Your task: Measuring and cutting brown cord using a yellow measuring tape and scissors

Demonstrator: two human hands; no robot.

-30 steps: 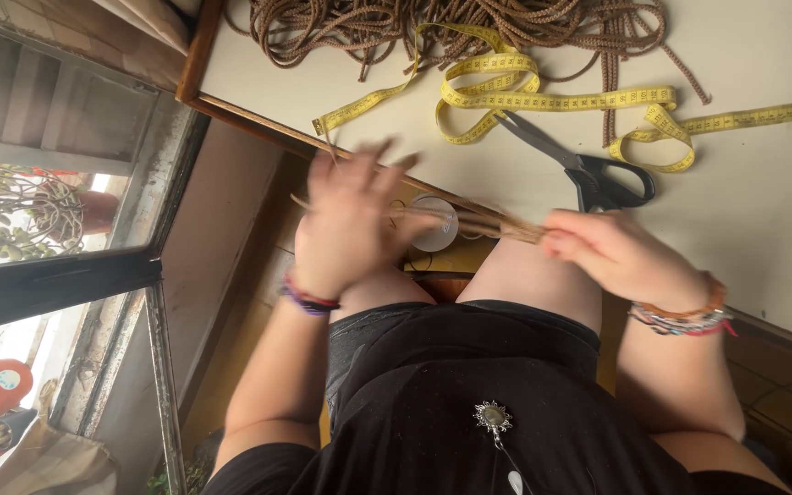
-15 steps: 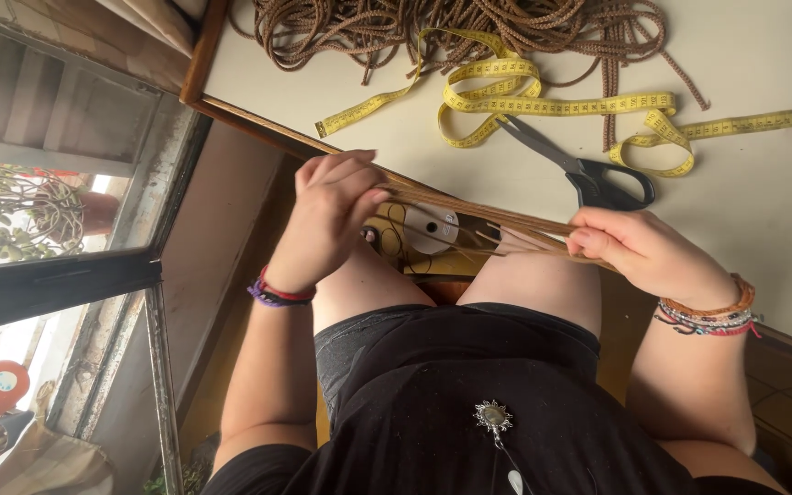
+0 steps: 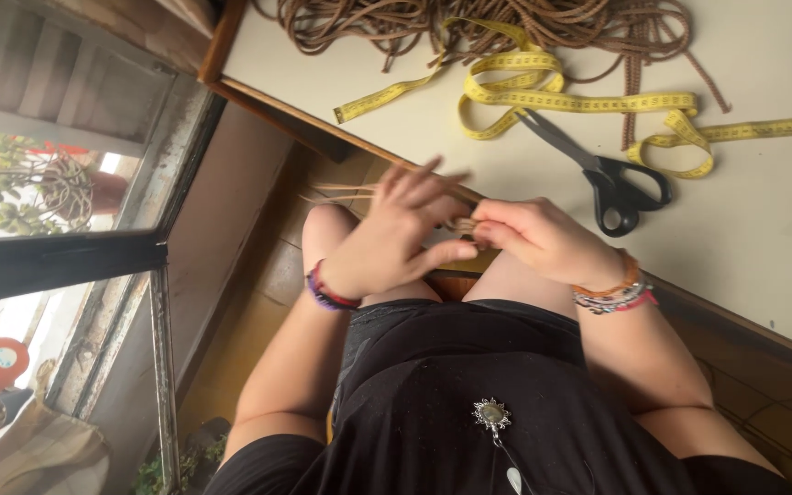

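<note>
My two hands meet above my lap, just below the table edge. My right hand (image 3: 533, 236) pinches a bundle of thin brown cords (image 3: 462, 224) between thumb and fingers. My left hand (image 3: 396, 234) is blurred, fingers spread, wrapped around the same cords; their loose ends (image 3: 332, 191) stick out to the left past its fingers. Both wrists wear bracelets. A pile of brown cord (image 3: 469, 20) lies at the far side of the white table (image 3: 763, 229).
A yellow tape measure (image 3: 579, 101) loops across the table, with black-handled scissors (image 3: 611, 183) lying on it. A window (image 3: 57, 183) with plants outside is at the left. My black clothing with a round brooch (image 3: 491, 414) fills the bottom.
The hands, apart with the cords stretched between them half a second ago, have come together. The pale round spool seen under the cords is now hidden. The view shifted slightly.
</note>
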